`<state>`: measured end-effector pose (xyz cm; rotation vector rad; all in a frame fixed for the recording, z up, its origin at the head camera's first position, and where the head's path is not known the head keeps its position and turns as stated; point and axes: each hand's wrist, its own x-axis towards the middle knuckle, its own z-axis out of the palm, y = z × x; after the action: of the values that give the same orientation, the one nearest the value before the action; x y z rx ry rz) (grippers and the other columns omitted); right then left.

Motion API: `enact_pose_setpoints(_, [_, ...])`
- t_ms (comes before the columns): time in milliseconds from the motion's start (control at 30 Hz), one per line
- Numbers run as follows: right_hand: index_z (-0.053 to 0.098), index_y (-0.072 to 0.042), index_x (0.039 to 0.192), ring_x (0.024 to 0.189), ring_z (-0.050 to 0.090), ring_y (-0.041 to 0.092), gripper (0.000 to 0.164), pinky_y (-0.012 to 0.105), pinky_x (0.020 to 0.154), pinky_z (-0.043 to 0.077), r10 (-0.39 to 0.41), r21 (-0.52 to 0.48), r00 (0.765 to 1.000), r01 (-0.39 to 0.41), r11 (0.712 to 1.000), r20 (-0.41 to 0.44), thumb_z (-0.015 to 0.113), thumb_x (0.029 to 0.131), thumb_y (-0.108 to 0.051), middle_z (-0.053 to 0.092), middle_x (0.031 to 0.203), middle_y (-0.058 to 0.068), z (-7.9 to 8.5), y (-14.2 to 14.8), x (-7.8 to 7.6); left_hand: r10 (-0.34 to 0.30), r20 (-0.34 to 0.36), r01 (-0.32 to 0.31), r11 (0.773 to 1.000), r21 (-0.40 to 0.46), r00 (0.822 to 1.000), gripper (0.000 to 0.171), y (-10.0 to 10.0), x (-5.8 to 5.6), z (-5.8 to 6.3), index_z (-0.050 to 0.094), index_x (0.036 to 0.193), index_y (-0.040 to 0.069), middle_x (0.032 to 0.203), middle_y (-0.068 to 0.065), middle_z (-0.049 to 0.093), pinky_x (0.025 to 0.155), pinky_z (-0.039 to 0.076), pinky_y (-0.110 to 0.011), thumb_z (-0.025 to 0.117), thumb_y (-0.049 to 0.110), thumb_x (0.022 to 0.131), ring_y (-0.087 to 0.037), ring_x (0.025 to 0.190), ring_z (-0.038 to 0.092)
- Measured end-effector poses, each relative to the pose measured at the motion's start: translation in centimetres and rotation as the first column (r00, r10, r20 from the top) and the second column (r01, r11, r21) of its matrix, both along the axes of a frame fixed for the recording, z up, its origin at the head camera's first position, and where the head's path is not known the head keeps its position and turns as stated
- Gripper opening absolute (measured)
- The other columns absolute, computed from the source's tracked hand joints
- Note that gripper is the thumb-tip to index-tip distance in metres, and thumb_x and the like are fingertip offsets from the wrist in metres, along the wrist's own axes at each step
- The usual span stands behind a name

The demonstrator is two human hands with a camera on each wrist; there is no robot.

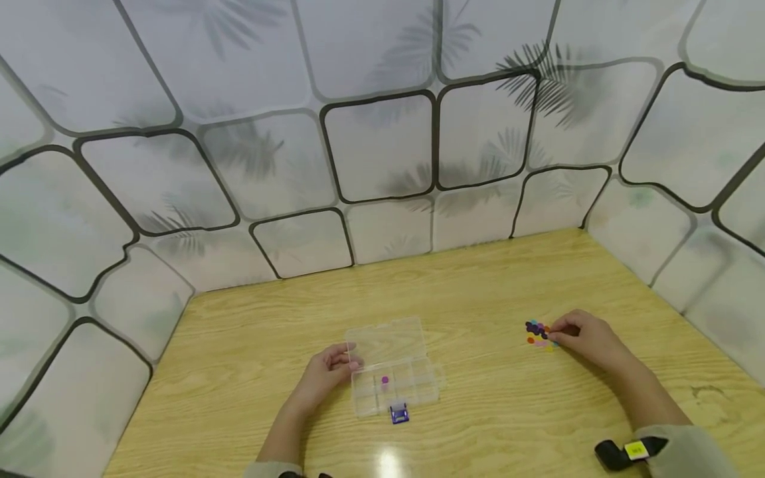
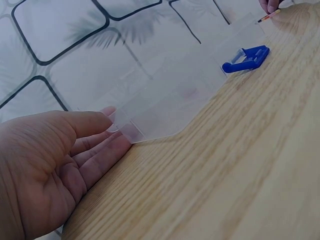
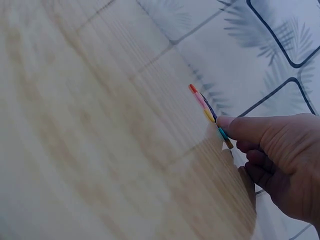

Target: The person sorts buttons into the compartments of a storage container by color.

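Clear plastic is forming the compartment box (image 1: 422, 380) that I am observing in the head view, where it is lying on the wood-grain table (image 1: 478, 398) with its lid (image 1: 388, 342) standing open towards the far side. One magenta disc (image 1: 385, 380) is sitting in a compartment, and a small blue item (image 1: 399, 413) is resting at the box's near edge. The left hand (image 1: 323, 377) is occupying the box's left side, its thumb lying at the corner by the hinge. Well apart to the right, the right hand (image 1: 588, 338) is bending over a cluster of coloured discs (image 1: 536, 330), thumb and forefinger drawing together at its right-hand edge; dark purple, orange, pink and yellow are showing there. A pale sleeve (image 1: 696, 455) is covering that forearm, and a patterned covering (image 1: 382, 146) is enclosing the table behind. In the left wrist view, the left hand is pinching the box's corner between thumb and fingers; the blue item is standing just beside the box, and whether they are touching I cannot tell. In the right wrist view, the thumb tip is meeting the discs, which are appearing nearly edge-on; whether the right hand is pinching one I cannot tell.
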<state>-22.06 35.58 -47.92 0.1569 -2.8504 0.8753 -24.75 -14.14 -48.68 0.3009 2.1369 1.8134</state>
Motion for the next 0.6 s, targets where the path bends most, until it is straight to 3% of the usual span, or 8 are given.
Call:
enact_pose_setpoints(200, [0.069,-0.006,0.086,0.076,0.055,0.013,0.017,0.026,0.063,0.047,-0.018,-0.009,0.999,0.018,1.0,0.043,0.073,0.083,-0.022,0.062,0.088,0.007,0.5,-0.1,0.0,0.002,0.001,-0.002,1.0,0.009,1.0,0.052,0.1,-0.1,-0.2,0.044,0.133,-0.008,0.108,-0.018,0.063,0.084,0.054,-0.025,0.064,0.013,0.09,-0.019,0.099,0.064])
enact_pose_setpoints(367, [0.069,-0.004,0.088,0.075,0.055,0.015,0.018,0.028,0.062,0.048,-0.022,0.017,0.999,0.022,1.0,0.027,0.07,0.087,-0.023,0.062,0.086,0.006,0.2,-0.2,-0.1,0.009,0.012,-0.009,1.0,0.005,1.0,0.051,0.1,-0.1,-0.2,0.044,0.133,-0.007,0.108,-0.017,0.064,0.084,0.054,-0.024,0.064,0.012,0.09,-0.02,0.099,0.064])
enact_pose_setpoints(600, [0.067,-0.004,0.087,0.071,0.05,0.009,0.006,0.026,0.058,0.045,0.054,0.102,0.992,-0.042,0.994,-0.112,0.067,0.087,-0.01,0.059,0.082,0.002,-0.7,-0.4,-0.3,0.015,0.01,-0.015,1.0,0.007,1.0,0.051,0.1,-0.2,-0.5,0.045,0.132,-0.007,0.108,-0.017,0.064,0.083,0.054,-0.024,0.065,0.012,0.089,-0.02,0.099,0.064])
